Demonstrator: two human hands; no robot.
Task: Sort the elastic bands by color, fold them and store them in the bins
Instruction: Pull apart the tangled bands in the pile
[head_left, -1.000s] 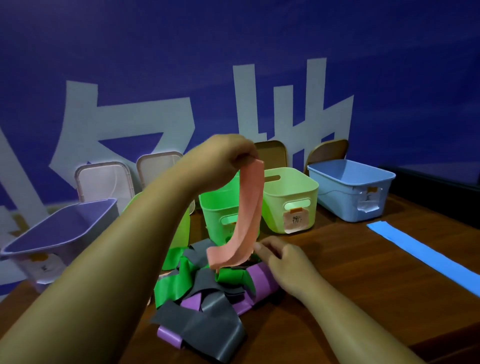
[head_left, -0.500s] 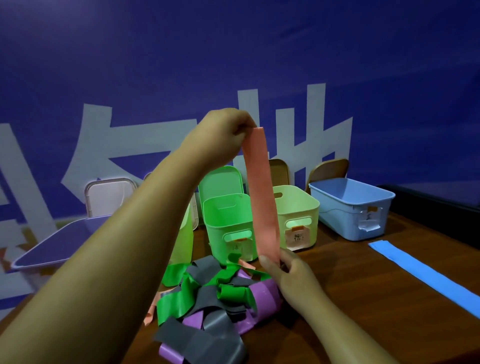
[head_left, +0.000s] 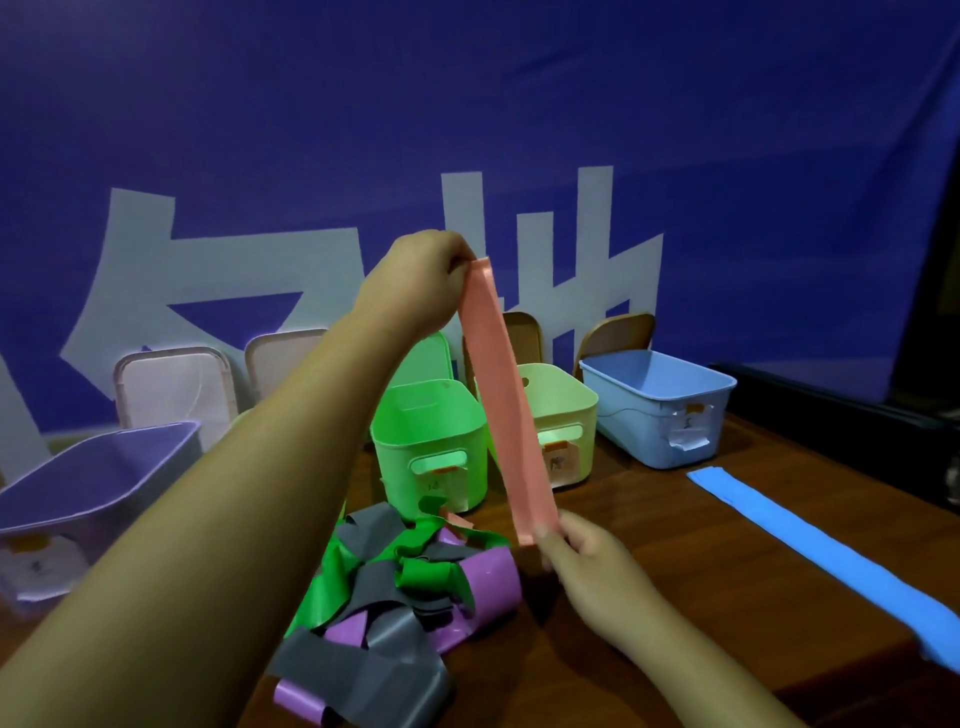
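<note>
A pink elastic band (head_left: 503, 400) hangs stretched taut between my two hands. My left hand (head_left: 418, 283) pinches its top end, raised in front of the bins. My right hand (head_left: 582, 561) pinches its bottom end just above the wooden table (head_left: 701, 597). Below lies a tangled pile of green, grey and purple bands (head_left: 395, 597). A row of bins stands behind: a purple bin (head_left: 93, 478), a green bin (head_left: 431, 441), a pale yellow bin (head_left: 563, 415) and a light blue bin (head_left: 660, 405). My left forearm hides part of the row.
A long blue band (head_left: 826, 556) lies flat on the table at the right. Bin lids (head_left: 171, 384) lean upright against the blue banner wall (head_left: 467, 130) behind the bins. A dark ledge (head_left: 857, 410) runs along the right edge.
My left hand has lifted the pink band's top end higher. My right hand has taken hold of the bottom end, and the band has gone from slack and curled to straight and taut.
</note>
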